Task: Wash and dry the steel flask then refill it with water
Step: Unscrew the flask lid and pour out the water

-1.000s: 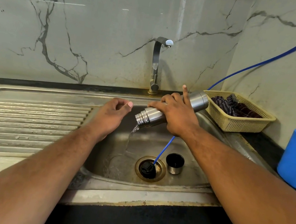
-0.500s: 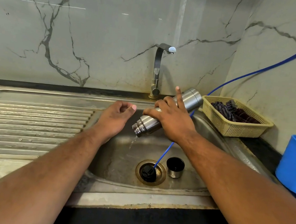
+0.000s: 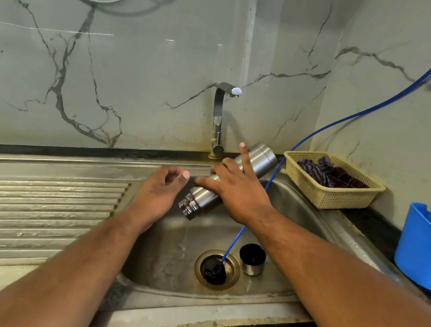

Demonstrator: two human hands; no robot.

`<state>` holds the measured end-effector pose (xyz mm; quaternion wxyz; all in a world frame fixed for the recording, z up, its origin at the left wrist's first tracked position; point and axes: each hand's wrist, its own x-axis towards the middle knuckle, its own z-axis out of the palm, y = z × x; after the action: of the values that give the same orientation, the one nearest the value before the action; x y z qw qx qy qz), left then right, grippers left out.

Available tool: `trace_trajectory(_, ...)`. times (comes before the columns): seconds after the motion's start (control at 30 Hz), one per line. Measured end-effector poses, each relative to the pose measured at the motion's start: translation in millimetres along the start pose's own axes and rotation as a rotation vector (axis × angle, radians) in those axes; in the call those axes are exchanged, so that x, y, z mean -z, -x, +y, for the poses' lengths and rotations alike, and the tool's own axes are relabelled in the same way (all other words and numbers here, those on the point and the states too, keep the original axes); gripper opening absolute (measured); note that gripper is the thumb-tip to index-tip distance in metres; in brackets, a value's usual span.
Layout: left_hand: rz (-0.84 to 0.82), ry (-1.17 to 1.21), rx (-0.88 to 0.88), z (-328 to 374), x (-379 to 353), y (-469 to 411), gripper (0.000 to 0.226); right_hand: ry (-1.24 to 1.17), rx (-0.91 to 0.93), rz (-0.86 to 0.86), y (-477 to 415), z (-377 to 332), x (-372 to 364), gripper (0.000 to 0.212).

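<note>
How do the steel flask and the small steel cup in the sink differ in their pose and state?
The steel flask is held in the air by the right hand, tilted with its mouth down; the steel cup stands upright on the sink floor, untouched. The flask is long; the cup is short. Both are open, with steel outsides.

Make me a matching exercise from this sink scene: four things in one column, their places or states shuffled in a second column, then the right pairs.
Things:
1. steel flask
2. flask cap
3. cream basket
4. blue tub

Places or states:
A. standing in the sink basin, right of the drain
B. at the right edge of the view, on the dark counter
C. tilted mouth-down over the basin, held in the right hand
D. in the corner behind the sink, holding dark cloths

Pairs: 1-C, 2-A, 3-D, 4-B
</note>
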<state>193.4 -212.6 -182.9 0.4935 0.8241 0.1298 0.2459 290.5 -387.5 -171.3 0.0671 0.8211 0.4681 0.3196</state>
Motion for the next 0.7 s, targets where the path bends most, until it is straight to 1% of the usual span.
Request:
trace_trajectory(0.07,0.013,0.009,-0.001,0.4,-0.1,-0.2,0.030,-0.011,-0.009,-0.005,-0.1,0.5,1.2,0.073)
trace_trajectory(0.17,0.011,-0.004,-0.005,0.7,0.5,1.6,0.030,-0.053,0.044,-0.073,3.0,-5.0,-3.4,0.072)
trace_trajectory(0.2,0.008,0.000,-0.005,0.5,0.9,1.6,0.030,-0.074,0.018,-0.063,3.4,-4.6,-4.1,0.075)
trace_trajectory(0.3,0.023,-0.006,-0.005,-0.8,3.0,0.9,0.029,-0.163,-0.159,0.000,0.2,2.8,-2.2,0.089)
trace_trajectory(0.37,0.041,-0.009,-0.013,-2.6,4.5,0.4,0.031,-0.229,-0.266,0.002,0.0,7.2,-2.8,0.094)
trace_trajectory(0.43,0.041,0.025,-0.023,-4.7,5.8,0.2,0.035,-0.325,-0.346,0.005,1.1,10.7,-5.1,0.093)
trace_trajectory(0.5,0.050,0.049,-0.016,-5.2,5.2,-0.7,0.040,-0.437,-0.423,0.037,2.5,16.2,-6.2,0.088)
trace_trajectory(0.57,0.069,0.017,-0.009,-5.7,5.1,-1.7,0.033,-0.526,-0.485,0.058,2.8,20.9,-3.7,0.082)
trace_trajectory(0.63,0.070,-0.026,0.002,-7.6,4.5,-1.7,0.024,-0.586,-0.526,0.037,3.4,22.4,0.0,0.080)
trace_trajectory(0.7,0.074,-0.035,0.004,-9.4,2.8,-2.5,0.019,-0.648,-0.557,0.006,5.6,22.0,3.9,0.080)
